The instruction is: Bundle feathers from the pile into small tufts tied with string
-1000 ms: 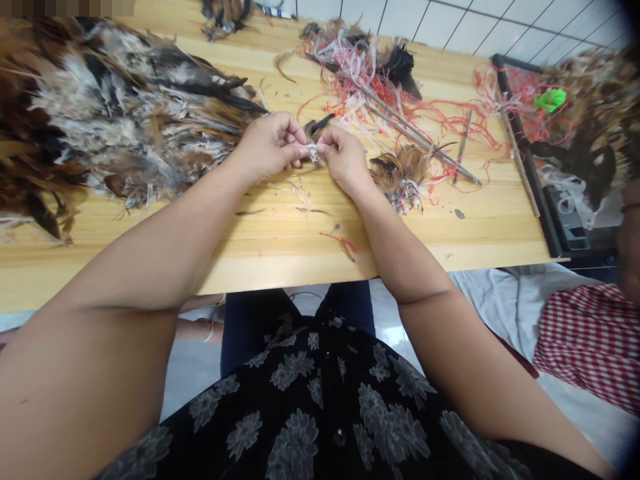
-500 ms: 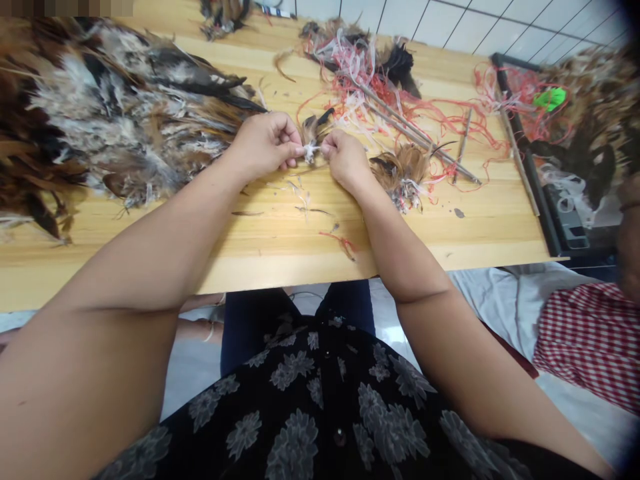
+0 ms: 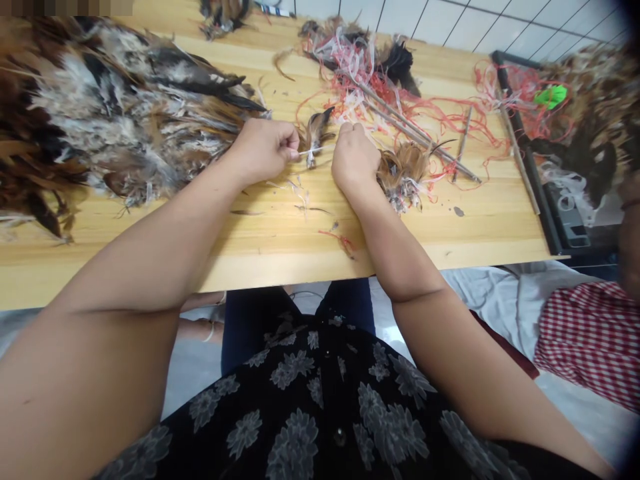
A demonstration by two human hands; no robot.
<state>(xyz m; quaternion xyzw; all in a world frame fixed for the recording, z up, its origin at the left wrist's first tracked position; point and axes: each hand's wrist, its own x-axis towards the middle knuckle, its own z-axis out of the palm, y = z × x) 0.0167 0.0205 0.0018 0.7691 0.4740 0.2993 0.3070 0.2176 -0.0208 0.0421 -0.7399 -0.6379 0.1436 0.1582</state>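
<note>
At the far left we see a big feather heap (image 3: 100, 107) spread over the wooden table (image 3: 280, 247). Its dark tips reach almost to the left hand (image 3: 263, 150). That hand is closed, with thumb and forefinger pinched on a white strip (image 3: 301, 153). The strip runs rightward to the small feather bundle (image 3: 314, 133), which hangs just beside the knuckles, quills down and dark tips pointing away from us. The bundle sits between the two hands, touching neither palm.

Just past it we find the right hand (image 3: 355, 160), seen from the back with its fingers curled under. We cannot tell whether it grips anything. A brown tuft (image 3: 403, 173) lies against its right side. Beyond are tangled red and white strips (image 3: 370, 80) and thin sticks (image 3: 415, 130). A black tray (image 3: 530, 167) sits at the table's edge, and another person's checked garment (image 3: 595, 340) is at the far right.
</note>
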